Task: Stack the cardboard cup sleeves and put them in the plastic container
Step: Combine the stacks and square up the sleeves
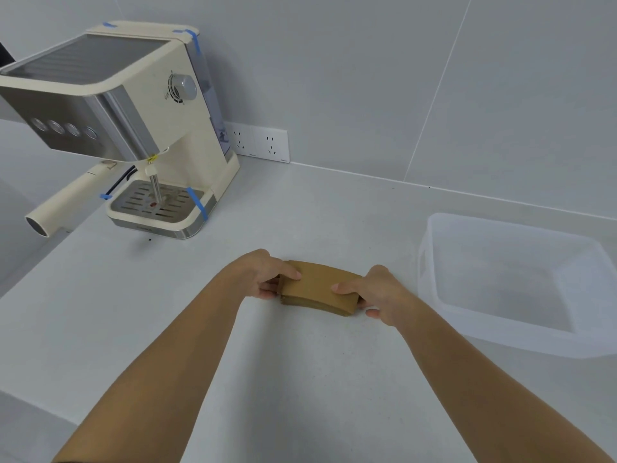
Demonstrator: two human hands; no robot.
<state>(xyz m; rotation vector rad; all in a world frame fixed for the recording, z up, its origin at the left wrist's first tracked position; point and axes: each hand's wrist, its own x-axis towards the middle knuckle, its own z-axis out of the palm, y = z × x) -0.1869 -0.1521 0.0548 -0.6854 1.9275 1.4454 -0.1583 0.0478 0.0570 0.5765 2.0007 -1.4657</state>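
Note:
A stack of brown cardboard cup sleeves (pixel 319 287) lies flat at the middle of the white counter, its edges roughly lined up. My left hand (pixel 263 274) grips its left end, thumb on top and fingers underneath. At the right end my right hand (pixel 379 292) holds it the same way. A clear plastic container (pixel 430 262) stands open to the right of the stack, with nothing visible inside. Whether the stack rests on the counter or is slightly lifted cannot be told.
A cream and steel espresso machine (pixel 133 128) with blue tape stands at the back left, its handle sticking out left. Wall sockets (pixel 260 143) sit on the tiled wall behind. The counter's front edge drops away at the lower left (pixel 40 409).

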